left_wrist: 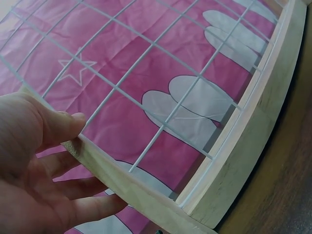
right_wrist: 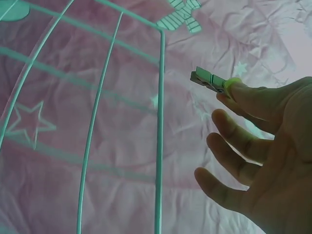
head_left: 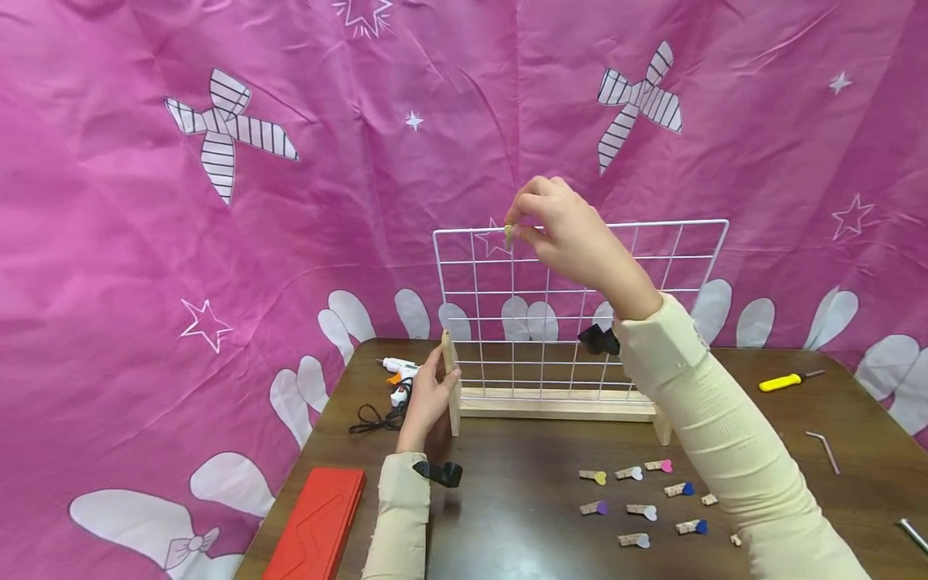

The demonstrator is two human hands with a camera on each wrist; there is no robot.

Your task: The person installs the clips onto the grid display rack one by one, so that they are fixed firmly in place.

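My right hand [head_left: 561, 225] pinches a small wooden clothespin [right_wrist: 209, 80] by its yellow end between thumb and forefinger. In the head view it overlaps the top wire of a white wire grid [head_left: 670, 222]; the right wrist view has its jaw end pointing toward the top wire, with a gap between them. The other right fingers are spread and loosely bent. Low at the grid's left side, my left hand [head_left: 431, 395] holds the wooden side post [head_left: 455, 415], thumb on one face and fingers on the other. A wooden base [head_left: 558, 409] carries the grid upright.
Several heart-topped clothespins [head_left: 642, 511] lie in front at the right. A red box-like item [head_left: 312, 524] sits front left, a glue gun [head_left: 399, 368] with its cord behind it. At the right are a yellow screwdriver [head_left: 779, 383], a bent straw [head_left: 824, 451] and a metal rod [head_left: 912, 532].
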